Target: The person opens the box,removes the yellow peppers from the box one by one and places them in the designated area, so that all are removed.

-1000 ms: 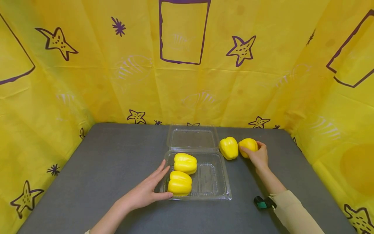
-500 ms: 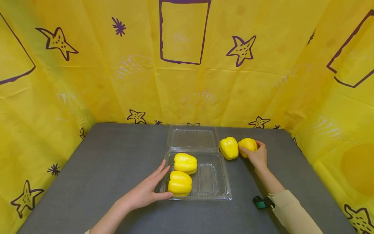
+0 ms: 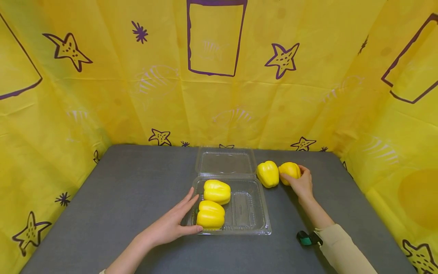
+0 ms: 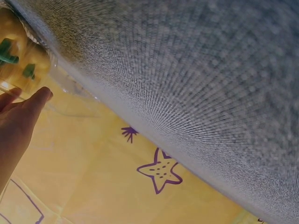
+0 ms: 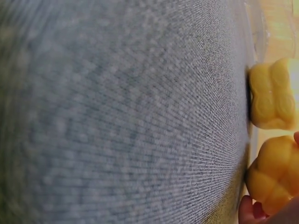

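A clear plastic clamshell box [image 3: 253, 205] lies with its lid [image 3: 226, 161] folded back. Two yellow bell peppers lie in its left half, one pepper [image 3: 217, 191] behind the other pepper [image 3: 210, 215]. My left hand [image 3: 172, 222] rests against the box's left edge, fingers extended, thumb at the front corner. To the right of the box, a third yellow pepper [image 3: 268, 174] stands on the table. Beside it my right hand [image 3: 302, 183] grips a fourth yellow pepper [image 3: 289, 173] between thumb and fingers. In the right wrist view this gripped pepper [image 5: 275, 175] appears low, close to the table.
The dark grey table [image 3: 137, 182] carries everything. A yellow cloth [image 3: 219, 95] with purple starfish drawings surrounds it at the back and sides. A black-and-green strap piece [image 3: 307, 238] sticks out at the right sleeve [image 3: 343, 247].
My right hand and the pepper in it have shifted very slightly left toward the neighbouring pepper. The left hand and the box have stayed put.
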Demonstrator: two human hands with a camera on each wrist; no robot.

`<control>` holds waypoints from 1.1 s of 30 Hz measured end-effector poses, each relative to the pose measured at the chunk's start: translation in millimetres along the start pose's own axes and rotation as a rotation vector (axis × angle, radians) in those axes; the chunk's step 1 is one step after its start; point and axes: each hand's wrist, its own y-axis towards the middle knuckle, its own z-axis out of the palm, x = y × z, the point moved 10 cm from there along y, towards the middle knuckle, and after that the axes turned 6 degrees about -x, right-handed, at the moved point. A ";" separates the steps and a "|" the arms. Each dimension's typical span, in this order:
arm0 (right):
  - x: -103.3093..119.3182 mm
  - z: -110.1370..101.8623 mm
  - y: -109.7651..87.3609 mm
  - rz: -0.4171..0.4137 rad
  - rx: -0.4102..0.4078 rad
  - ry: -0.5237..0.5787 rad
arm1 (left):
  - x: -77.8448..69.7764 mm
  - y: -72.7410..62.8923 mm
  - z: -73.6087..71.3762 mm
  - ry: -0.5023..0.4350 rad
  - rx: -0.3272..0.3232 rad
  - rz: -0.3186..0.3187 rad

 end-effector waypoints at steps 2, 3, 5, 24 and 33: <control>-0.3 0.5 -0.4 0.001 0.010 0.000 | 0.0 0.0 0.0 -0.001 -0.001 0.001; -0.1 0.7 -0.8 0.002 0.014 0.001 | -0.1 0.0 -0.1 -0.001 -0.001 0.001; 0.0 0.7 -1.2 0.001 0.020 -0.002 | -0.5 0.0 -0.2 0.000 -0.001 0.005; 4.2 -0.2 -6.0 -0.035 0.044 -0.004 | -1.5 0.5 0.2 -0.006 0.008 -0.005; 4.6 -3.6 -9.6 -0.039 0.035 0.008 | -1.5 -0.6 1.1 -0.008 0.011 -0.012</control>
